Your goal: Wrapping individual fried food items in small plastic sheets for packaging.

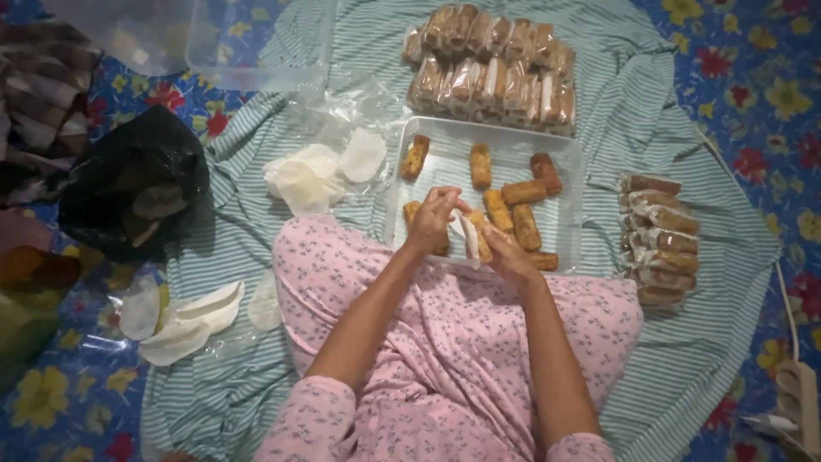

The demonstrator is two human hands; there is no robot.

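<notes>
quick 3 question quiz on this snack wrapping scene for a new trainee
1. True or false: the clear rectangular plastic tray holds unwrapped brown fried rolls.
2. Which side of the tray, as the picture shows it, has the smaller stack of plastic-wrapped rolls: left or right?
3. What do the left hand and right hand hold between them?
a) a black bag
b) a fried roll with a thin white wrapper
c) a plug strip

Key
1. True: about ten lie loose in it.
2. Right; the larger wrapped pile lies beyond the tray's far edge.
3. b; both hands meet over the tray's near edge, and each grip is closed on it.
</notes>
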